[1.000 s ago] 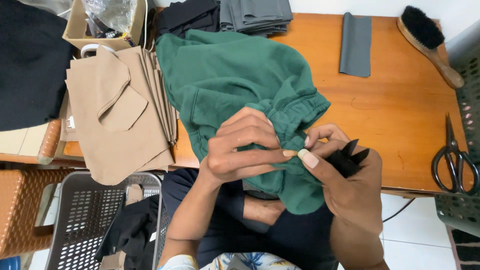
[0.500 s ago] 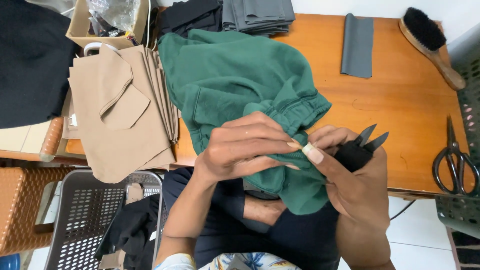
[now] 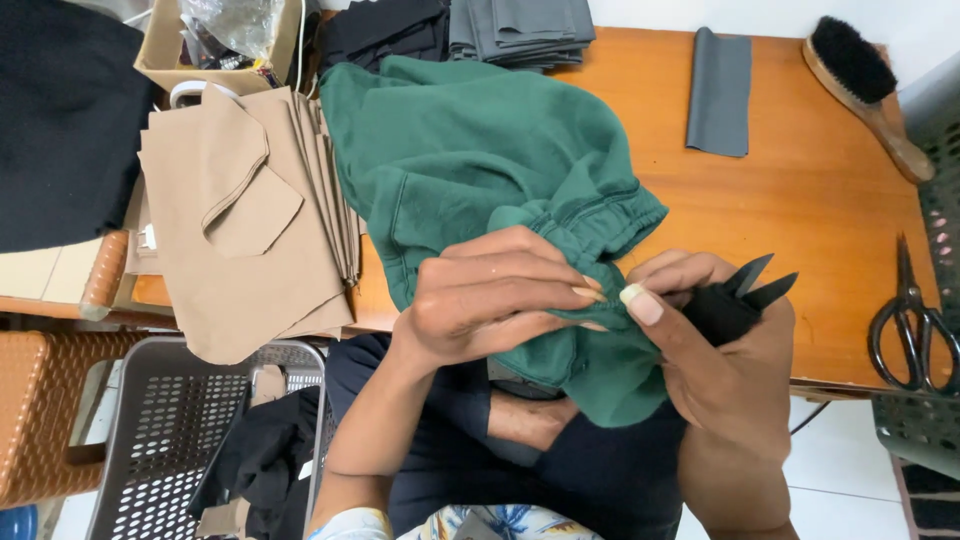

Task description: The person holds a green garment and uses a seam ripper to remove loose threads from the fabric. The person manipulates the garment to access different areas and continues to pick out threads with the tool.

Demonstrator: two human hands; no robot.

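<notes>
Head view, one moment. I see the green garment (image 3: pixel 470 170) spread over the middle of the wooden table (image 3: pixel 830 210), its gathered elastic band pulled off the near edge toward the person.

Left hand (image 3: pixel 490 295) is closed over the bunched band, fingers pinching a fold at the seam. Right hand (image 3: pixel 715 350) is closed too: thumb and forefinger meet the same fold, and the palm holds small black thread snips (image 3: pixel 745 290), blades pointing away toward the table's right edge (whether the blades are parted I cannot say; the tips are small).

My judgement on handling: thick fleece-like cloth, soft, limp, fairly light, not slippery. It sags wherever unsupported, so the firm place to hold is the elastic band or a seam ridge.

Near left corner: stack of tan cloth pieces (image 3: pixel 240 230). Right edge: large black scissors (image 3: pixel 915 325). Far right corner: wooden brush (image 3: pixel 865 85).
</notes>
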